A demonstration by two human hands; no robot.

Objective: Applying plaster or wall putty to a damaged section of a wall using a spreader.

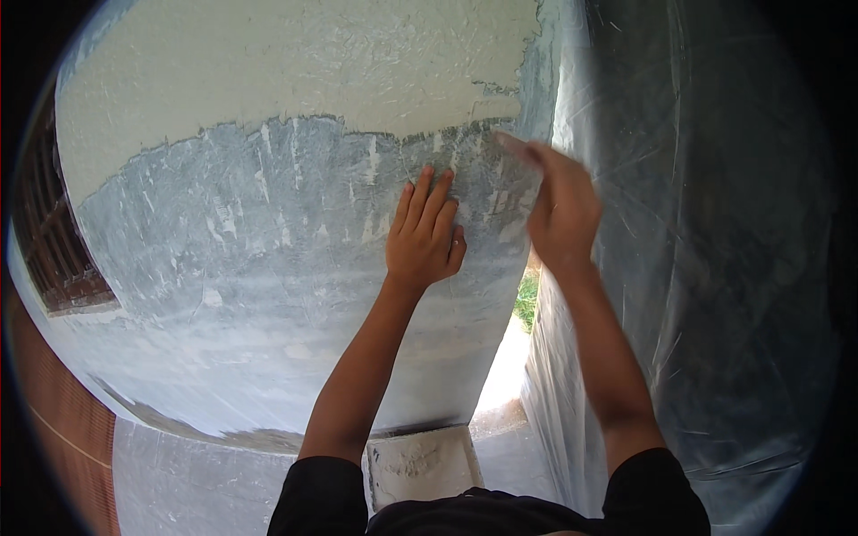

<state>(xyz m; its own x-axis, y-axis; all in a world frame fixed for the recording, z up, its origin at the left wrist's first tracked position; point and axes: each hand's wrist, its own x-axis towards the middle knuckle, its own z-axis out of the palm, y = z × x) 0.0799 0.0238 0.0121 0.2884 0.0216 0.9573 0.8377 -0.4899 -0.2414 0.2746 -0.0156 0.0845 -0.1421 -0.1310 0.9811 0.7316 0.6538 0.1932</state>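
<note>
A wall (268, 259) fills the middle, rough blue-grey below and covered with cream coating (295, 45) above a ragged edge. My left hand (425, 223) rests on the grey part just under that edge, fingers spread slightly, holding nothing. My right hand (559, 192) is higher and to the right, its fingers curled and blurred near the coating's edge at the wall's right side. Something pale and narrow points from it toward the wall; I cannot tell whether it is a tool or a fingertip.
A barred window (58, 223) is at the left. Translucent plastic sheeting (715, 250) hangs along the right, beside a bright gap showing greenery (525, 299). A pale square block (420, 456) sits at the wall's foot. A reddish ribbed surface (67, 420) lies lower left.
</note>
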